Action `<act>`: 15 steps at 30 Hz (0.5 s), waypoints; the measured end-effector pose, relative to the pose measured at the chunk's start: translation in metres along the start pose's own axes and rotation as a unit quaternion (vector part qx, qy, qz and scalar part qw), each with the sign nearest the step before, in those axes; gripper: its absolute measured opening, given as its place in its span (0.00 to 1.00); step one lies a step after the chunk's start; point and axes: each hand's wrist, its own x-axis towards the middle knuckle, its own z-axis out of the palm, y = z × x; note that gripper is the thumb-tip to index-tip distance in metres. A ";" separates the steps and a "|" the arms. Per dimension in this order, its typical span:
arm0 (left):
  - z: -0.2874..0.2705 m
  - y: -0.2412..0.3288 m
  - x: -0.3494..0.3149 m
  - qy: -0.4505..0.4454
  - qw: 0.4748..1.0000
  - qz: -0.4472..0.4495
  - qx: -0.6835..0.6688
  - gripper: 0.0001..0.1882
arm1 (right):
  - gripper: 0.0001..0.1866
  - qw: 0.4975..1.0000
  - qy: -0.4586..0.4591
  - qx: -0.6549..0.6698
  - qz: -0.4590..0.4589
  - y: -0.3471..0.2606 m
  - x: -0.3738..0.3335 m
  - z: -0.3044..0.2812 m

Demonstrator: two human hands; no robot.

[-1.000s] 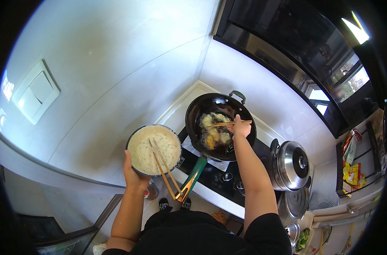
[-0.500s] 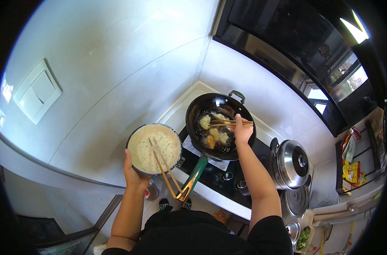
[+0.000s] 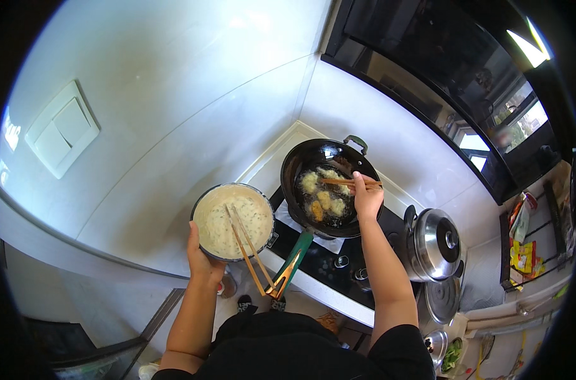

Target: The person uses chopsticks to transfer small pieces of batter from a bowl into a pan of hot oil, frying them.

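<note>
My left hand grips the side of a dark-rimmed pot holding pale batter with green flecks. A pair of long wooden chopsticks leans in the batter, its ends sticking out toward me. Over the right side of a black wok, my right hand is closed round another pair of chopsticks. Their tips reach in among the battered pieces frying in bubbling oil. Some pieces are pale, and one at the lower left is golden brown. The wok's green handle points toward me.
The wok stands on a black glass-topped stove in a wall corner. To its right is a lidded steel pot. A dark range hood overhangs the back right. A rack with packets hangs at the far right.
The chopsticks in my right hand have shifted slightly among the frying pieces, which look slightly rearranged. My left hand still holds the batter pot. The whole view has moved a little.
</note>
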 end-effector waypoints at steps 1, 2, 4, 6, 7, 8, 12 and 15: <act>0.002 0.000 0.000 0.005 1.000 0.004 0.004 0.33 | 0.14 0.999 0.012 0.007 -0.034 -0.003 -0.006 -0.007; 0.003 0.001 0.001 0.012 1.000 0.009 0.006 0.34 | 0.13 0.997 0.026 0.009 -0.068 -0.017 -0.017 -0.012; 0.013 0.005 -0.002 0.002 1.000 0.010 0.008 0.34 | 0.10 0.988 0.040 -0.065 -0.133 -0.033 -0.035 -0.030; 0.018 0.008 -0.002 -0.015 1.000 0.006 0.017 0.34 | 0.08 0.984 0.009 -0.131 -0.120 -0.048 -0.055 -0.048; 0.021 0.008 0.000 -0.029 0.999 0.002 0.022 0.34 | 0.07 0.972 0.021 -0.180 -0.147 -0.051 -0.064 -0.057; 0.024 0.009 0.002 -0.044 0.999 -0.004 0.027 0.34 | 0.07 0.987 0.008 -0.128 -0.092 -0.054 -0.076 -0.065; 0.048 0.012 0.000 -0.096 0.993 -0.062 0.041 0.34 | 0.09 0.967 -0.044 -0.221 -0.122 -0.062 -0.104 -0.096; 0.060 -0.003 0.008 -0.134 0.984 -0.105 0.047 0.32 | 0.08 0.975 -0.014 -0.192 -0.108 -0.063 -0.127 -0.113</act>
